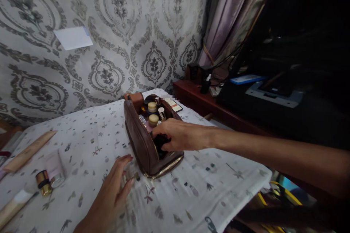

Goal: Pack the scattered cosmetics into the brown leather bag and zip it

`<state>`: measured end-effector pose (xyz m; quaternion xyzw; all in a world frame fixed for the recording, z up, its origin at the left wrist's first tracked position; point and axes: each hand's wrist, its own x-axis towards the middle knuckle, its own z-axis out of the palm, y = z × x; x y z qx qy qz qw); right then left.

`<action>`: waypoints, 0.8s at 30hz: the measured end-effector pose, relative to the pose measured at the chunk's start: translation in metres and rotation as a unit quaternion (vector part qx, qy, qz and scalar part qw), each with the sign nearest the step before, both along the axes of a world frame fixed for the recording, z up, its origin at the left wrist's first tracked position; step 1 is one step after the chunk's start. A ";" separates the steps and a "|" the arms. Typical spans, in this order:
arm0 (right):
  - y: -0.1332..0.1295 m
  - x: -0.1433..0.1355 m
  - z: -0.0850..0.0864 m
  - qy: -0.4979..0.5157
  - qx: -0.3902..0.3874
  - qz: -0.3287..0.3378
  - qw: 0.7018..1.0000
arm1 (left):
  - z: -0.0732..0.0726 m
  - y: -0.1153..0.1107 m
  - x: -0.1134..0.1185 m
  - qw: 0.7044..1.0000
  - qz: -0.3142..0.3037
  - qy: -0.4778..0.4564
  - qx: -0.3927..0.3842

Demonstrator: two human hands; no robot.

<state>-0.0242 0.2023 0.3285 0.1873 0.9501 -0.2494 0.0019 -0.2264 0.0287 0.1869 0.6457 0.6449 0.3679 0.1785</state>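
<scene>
An unzipped brown bag (136, 145) stands on the white patterned cloth (104, 127), with jars (153, 119) and small bottles packed inside. My right hand (177, 134) reaches into the near end of the bag, its fingers curled around something dark that I cannot make out. Just left of the bag, my left hand (117, 182) hovers over the cloth, fingers apart and holding nothing. At the left lie a small gold and black bottle (43, 182) and a pinkish tube (54, 167).
A long beige item (30, 151) and a pale tube (15, 207) lie at the far left. Behind the bag is a phone-like object (175, 105). A dark red wooden ledge (191, 91) runs along the right, and a patterned wall (117, 43) rises behind.
</scene>
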 end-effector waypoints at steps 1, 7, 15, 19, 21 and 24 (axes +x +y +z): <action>0.000 0.000 0.000 -0.004 -0.005 -0.003 1.000 | -0.001 0.000 -0.001 1.000 -0.001 0.000 -0.003; 0.001 0.004 -0.002 -0.025 0.017 -0.033 0.999 | -0.002 0.001 -0.014 0.997 -0.037 0.024 -0.056; 0.002 0.009 -0.006 -0.049 0.061 -0.056 0.995 | 0.005 -0.001 -0.013 0.995 -0.042 0.029 -0.088; 0.001 0.009 -0.005 -0.060 0.071 -0.046 0.995 | 0.004 0.000 -0.013 0.995 -0.045 0.026 -0.085; 0.002 0.008 -0.005 -0.060 0.076 -0.040 0.995 | 0.002 -0.001 -0.014 0.995 -0.043 0.026 -0.082; 0.006 0.008 -0.005 -0.066 0.072 -0.037 0.995 | -0.002 -0.002 -0.017 0.996 -0.046 0.030 -0.069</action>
